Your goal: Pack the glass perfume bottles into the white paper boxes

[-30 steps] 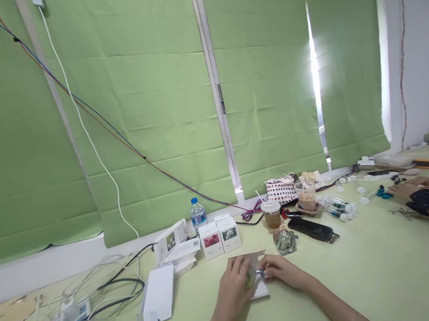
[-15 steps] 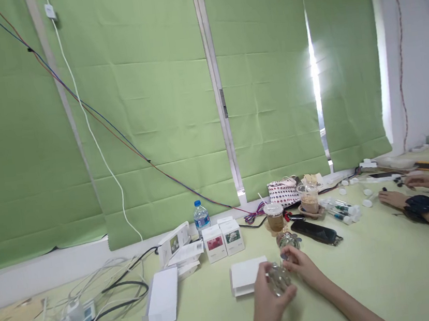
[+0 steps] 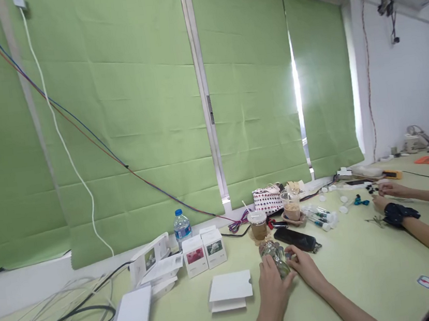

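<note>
At the lower middle, my left hand (image 3: 273,284) is closed around a clear glass jar (image 3: 281,267), which looks tilted. Just right of it, my right hand (image 3: 305,269) pinches a small dark round piece (image 3: 289,256) close to the jar's side. More small round shiny pieces (image 3: 266,248) lie behind the jar, partly hidden by it. A white open box (image 3: 230,287) rests to the left of my left hand. Behind my right hand lies a black phone-like object (image 3: 296,239).
Behind stand a lidded brown cup (image 3: 258,225), an iced drink (image 3: 291,206), a water bottle (image 3: 182,228) and two small white boxes (image 3: 204,253). Tangled cables (image 3: 88,311) lie left. At right, another person's hands (image 3: 392,190) work near clear tubes (image 3: 321,216).
The view has swung right, so the table things sit further left. My left hand and the jar have come close to the small round pieces. The white box is now clear of my hand.
</note>
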